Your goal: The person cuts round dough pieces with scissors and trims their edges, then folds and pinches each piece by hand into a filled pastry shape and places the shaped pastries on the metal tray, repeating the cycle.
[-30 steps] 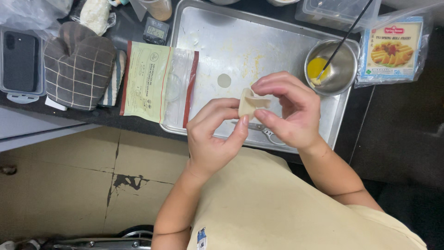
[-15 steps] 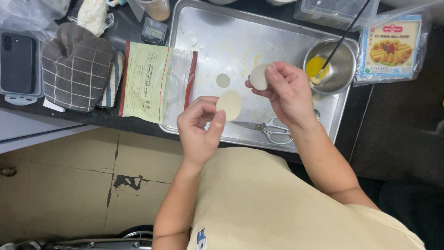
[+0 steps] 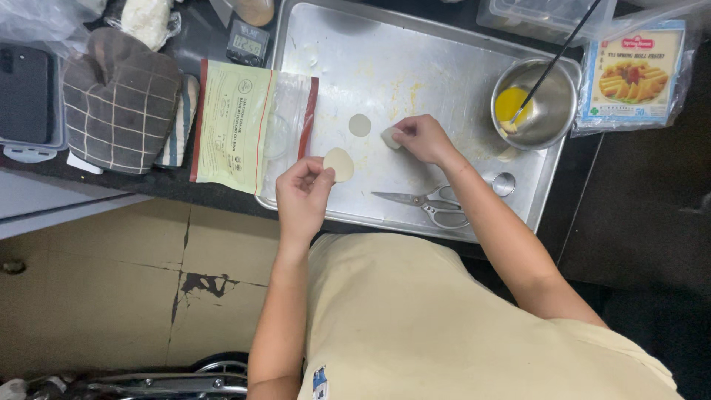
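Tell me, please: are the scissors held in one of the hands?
No, the scissors lie on the metal tray, while the left hand and right hand each hold a dough piece.

A kitchen work counter set up for food preparation.

A large metal baking tray (image 3: pixel 444 67) lies on a dark counter (image 3: pixel 196 44), holding a steel bowl of beaten egg (image 3: pixel 535 104), kitchen scissors (image 3: pixel 429 205) and a small dough round (image 3: pixel 360 124). Beside it sit a checked oven mitt (image 3: pixel 118 100), a digital timer (image 3: pixel 246 44), a zip bag (image 3: pixel 248 126) and a pack of spring roll pastry (image 3: pixel 633 74).
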Action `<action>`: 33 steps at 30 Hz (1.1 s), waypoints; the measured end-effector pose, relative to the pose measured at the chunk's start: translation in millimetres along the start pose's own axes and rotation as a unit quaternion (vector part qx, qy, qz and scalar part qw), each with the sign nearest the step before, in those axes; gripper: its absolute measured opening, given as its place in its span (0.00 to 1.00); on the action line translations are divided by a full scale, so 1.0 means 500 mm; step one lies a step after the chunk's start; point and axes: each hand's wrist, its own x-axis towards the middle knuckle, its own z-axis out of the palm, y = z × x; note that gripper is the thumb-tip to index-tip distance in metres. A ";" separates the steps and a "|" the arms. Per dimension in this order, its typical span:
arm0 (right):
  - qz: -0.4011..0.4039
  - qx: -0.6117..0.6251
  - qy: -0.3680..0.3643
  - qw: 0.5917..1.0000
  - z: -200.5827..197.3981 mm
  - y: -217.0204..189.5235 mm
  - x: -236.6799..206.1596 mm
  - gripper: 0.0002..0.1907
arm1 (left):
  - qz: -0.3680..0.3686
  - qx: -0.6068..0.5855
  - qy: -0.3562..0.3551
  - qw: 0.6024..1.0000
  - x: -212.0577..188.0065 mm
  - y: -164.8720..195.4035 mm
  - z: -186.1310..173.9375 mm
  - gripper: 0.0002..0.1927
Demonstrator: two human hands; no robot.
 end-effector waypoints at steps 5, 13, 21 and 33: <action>0.008 -0.141 0.104 0.984 -0.013 0.019 0.004 0.17 | -0.004 -0.004 0.007 1.000 0.003 -0.014 -0.009 0.03; -0.136 -0.276 0.245 0.919 0.033 -0.095 0.088 0.38 | -0.018 0.009 0.005 1.000 0.010 -0.014 0.008 0.04; -0.119 -0.113 0.206 0.965 0.046 -0.064 0.129 0.34 | -0.028 0.006 0.001 1.000 0.018 -0.015 0.010 0.04; -0.379 0.090 0.054 0.919 -0.070 -0.250 -0.157 0.08 | 0.014 0.074 -0.033 0.997 0.025 0.070 0.076 0.08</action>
